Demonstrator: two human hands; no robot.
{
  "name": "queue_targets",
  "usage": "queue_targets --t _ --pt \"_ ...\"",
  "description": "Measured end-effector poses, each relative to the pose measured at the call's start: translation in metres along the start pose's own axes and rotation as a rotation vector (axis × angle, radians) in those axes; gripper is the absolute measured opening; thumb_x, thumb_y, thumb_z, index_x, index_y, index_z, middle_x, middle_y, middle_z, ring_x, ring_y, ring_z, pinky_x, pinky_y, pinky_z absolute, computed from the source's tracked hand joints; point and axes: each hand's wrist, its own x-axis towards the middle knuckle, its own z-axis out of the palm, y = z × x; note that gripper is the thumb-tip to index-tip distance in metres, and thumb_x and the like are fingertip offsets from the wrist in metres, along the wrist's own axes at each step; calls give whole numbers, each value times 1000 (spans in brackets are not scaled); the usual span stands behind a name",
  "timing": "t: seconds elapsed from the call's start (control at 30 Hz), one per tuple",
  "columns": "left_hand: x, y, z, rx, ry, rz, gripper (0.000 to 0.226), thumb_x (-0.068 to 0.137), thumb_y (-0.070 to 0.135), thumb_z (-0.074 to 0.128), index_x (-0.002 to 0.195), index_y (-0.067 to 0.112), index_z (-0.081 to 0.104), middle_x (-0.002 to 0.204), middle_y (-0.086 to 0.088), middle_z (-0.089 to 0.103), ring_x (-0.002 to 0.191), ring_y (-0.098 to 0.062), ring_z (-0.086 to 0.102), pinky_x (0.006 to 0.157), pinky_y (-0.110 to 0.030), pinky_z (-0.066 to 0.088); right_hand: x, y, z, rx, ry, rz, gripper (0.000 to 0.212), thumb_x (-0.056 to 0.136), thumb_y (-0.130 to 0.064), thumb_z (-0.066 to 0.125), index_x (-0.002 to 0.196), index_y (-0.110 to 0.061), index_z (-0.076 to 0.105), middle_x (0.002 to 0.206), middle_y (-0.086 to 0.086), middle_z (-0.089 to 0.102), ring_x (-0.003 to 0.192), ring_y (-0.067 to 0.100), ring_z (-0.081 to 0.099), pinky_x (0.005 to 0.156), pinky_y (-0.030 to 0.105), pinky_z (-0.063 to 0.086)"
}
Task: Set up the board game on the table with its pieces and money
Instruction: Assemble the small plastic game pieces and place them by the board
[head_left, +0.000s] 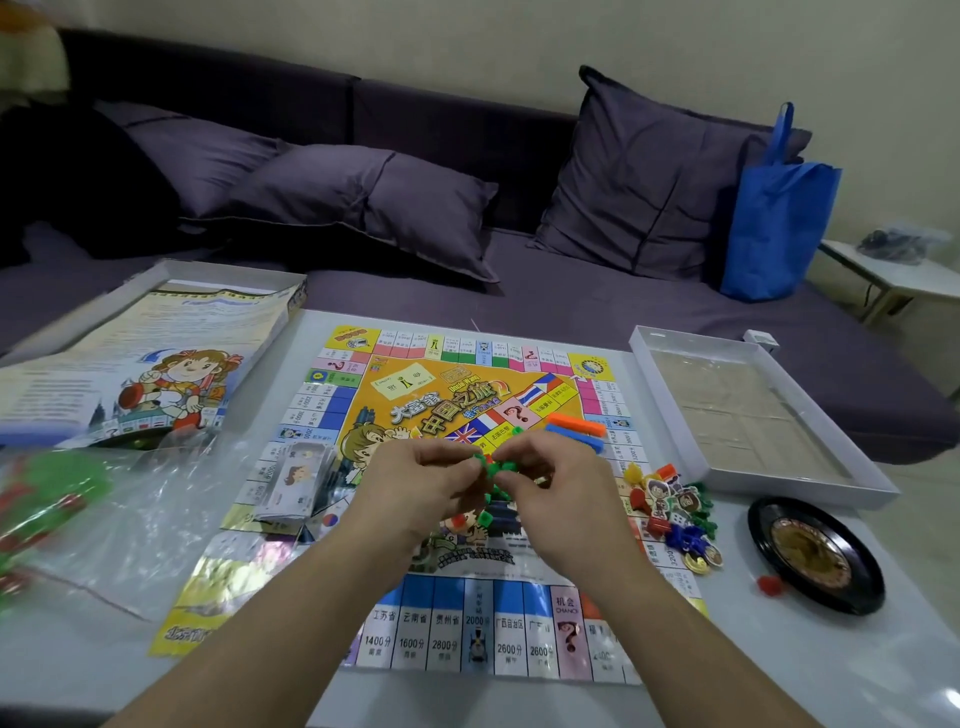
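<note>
I hold both hands together above the middle of the game board (457, 623), which lies flat on the bench (779, 649). My left hand (421, 488) and my right hand (556, 483) both pinch a small cluster of green plastic pieces (488, 462) between the fingertips. I think I am pulling them apart, so I keep them over the board where a loose piece will not roll away. The money stack (296, 480) rests on the left side of the board. The other tokens (675, 509) lie in a heap at the right edge, near the small roulette wheel (815, 553). The open box tray (748, 410) stands behind them, near enough to reach.
</note>
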Motion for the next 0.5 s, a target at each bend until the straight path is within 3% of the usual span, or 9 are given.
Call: queue_targets --t 0.2,0.33,0.5 --pt "1 0 0 7 -75 4 14 90 -5 74 104 -1 76 95 -21 79 87 -33 79 84 -43 65 13 4 -1 200 24 62 25 91 -3 77 89 -28 77 83 -6 76 81 9 72 77 31 62" --pt "2 0 2 0 -109 38 15 90 -4 74 104 3 77 96 -16 80 90 -30 79 79 -35 65 15 1 -4 340 -25 106 22 93 0 74 91 -22 79 85 -1 77 82 14 73 73 27 62" --pt "0 0 3 -6 -133 77 16 90 -1 74 105 4 77 98 -16 80 92 -30 79 83 -38 65 15 1 -9 375 -30 135 19 93 -3 75 91 -21 79 83 0 77 81 16 74 70 25 61"
